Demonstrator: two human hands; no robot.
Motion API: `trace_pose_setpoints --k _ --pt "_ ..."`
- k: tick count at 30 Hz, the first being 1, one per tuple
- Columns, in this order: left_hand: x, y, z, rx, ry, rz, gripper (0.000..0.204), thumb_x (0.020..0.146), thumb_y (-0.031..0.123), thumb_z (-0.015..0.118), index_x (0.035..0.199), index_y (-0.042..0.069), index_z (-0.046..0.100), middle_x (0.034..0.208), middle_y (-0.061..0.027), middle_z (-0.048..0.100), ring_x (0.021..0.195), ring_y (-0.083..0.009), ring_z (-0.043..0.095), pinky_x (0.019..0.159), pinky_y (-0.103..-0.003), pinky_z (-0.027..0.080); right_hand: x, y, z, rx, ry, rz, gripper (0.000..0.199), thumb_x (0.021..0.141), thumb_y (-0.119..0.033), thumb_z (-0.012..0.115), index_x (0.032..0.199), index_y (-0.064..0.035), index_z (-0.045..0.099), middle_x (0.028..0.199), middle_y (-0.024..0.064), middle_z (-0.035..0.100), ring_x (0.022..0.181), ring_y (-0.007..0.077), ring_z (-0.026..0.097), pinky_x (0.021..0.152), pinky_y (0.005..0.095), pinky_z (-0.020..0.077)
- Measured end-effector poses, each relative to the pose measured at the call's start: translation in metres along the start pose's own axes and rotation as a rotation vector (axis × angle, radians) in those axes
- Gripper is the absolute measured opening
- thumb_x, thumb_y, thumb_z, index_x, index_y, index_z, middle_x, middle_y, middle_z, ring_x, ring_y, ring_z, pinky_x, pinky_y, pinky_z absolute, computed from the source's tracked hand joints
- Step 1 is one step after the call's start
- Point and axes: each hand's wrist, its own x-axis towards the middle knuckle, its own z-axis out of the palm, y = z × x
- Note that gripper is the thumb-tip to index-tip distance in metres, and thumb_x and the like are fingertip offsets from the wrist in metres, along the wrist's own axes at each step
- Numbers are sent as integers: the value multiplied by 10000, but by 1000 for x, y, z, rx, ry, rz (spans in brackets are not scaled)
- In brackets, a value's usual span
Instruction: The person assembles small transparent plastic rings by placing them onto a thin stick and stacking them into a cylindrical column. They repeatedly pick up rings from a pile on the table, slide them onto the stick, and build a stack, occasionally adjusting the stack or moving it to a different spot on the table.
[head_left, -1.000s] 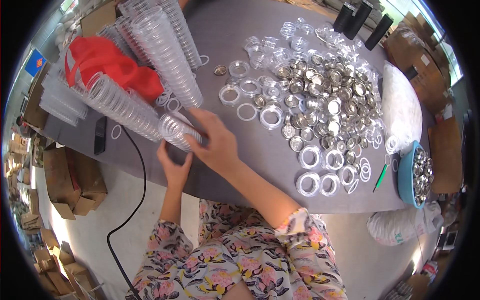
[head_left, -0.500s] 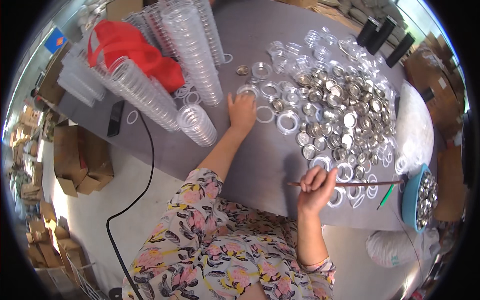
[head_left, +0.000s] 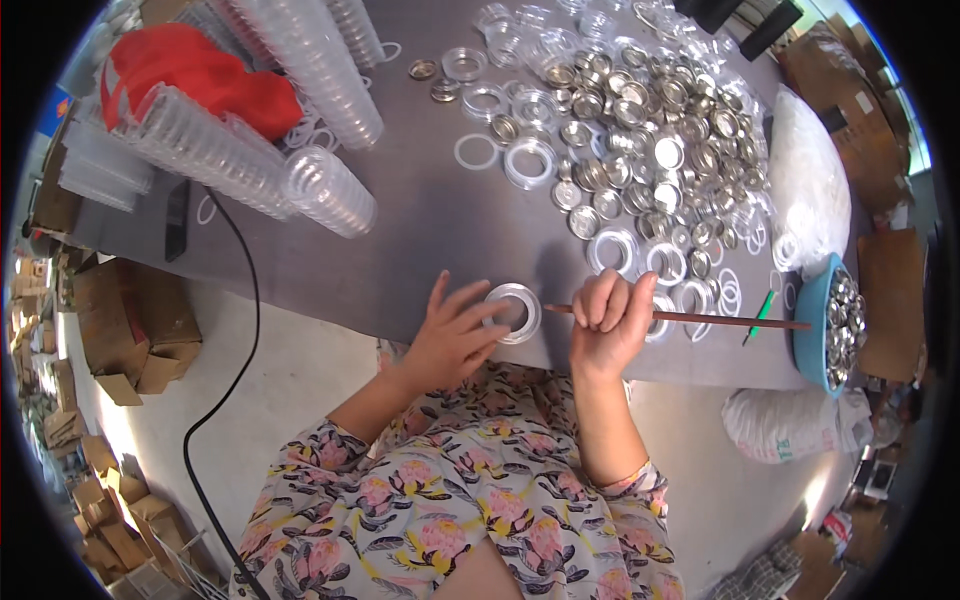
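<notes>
My left hand (head_left: 455,335) is over the table near its front edge, fingers spread, with the fingertips at the left rim of a clear round plastic ring-shaped piece (head_left: 534,318). That piece lies flat on the grey table. Just right of it, my right hand (head_left: 610,318) is closed round a thin brown stick (head_left: 725,320). The stick's pointed end is close to the clear piece, and its long end reaches right toward the blue basin. Several more clear rings (head_left: 612,252) lie beyond my right hand.
A heap of silver metal caps (head_left: 640,110) covers the right of the table. Stacked clear plastic pieces (head_left: 330,192) and a red bag (head_left: 200,78) stand left. A blue basin (head_left: 812,330) of caps, a green-handled tool (head_left: 762,312) and a white bag (head_left: 812,190) are right.
My left hand has drawn back from the far rings to the front edge, where a clear ring-shaped piece now lies beside it. My right hand still holds the stick. The view has shifted.
</notes>
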Motion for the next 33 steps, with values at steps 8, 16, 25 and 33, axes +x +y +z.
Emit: trace_pose_setpoints --k 8,16,25,33 --pt "21 4 23 -425 40 -288 800 611 244 791 1277 19 409 1226 -147 493 1187 -317 435 1063 -467 256 -24 37 -27 -52 -10 162 578 981 -386 340 473 -119 274 466 35 329 417 111 265 395 248 212" --pt "19 0 30 -504 86 -292 788 630 251 766 1273 14 377 1198 -171 495 1132 -338 478 1038 -507 287 -9 70 0 -139 -128 227 550 982 -344 368 489 -118 275 448 19 296 401 118 263 384 259 213" --pt "21 10 13 -488 205 -345 701 596 232 802 1168 38 447 1245 -173 473 1163 -354 459 1016 -455 333 -2 39 -11 26 -204 190 570 990 -354 321 478 -105 296 451 27 317 413 114 255 401 258 212" --pt "3 -8 16 -291 64 -23 245 624 90 757 779 85 567 1214 -87 522 1178 -322 465 964 -440 398 -16 36 -28 -18 -126 212 620 983 -435 255 459 -107 285 471 51 341 432 126 267 424 259 243"
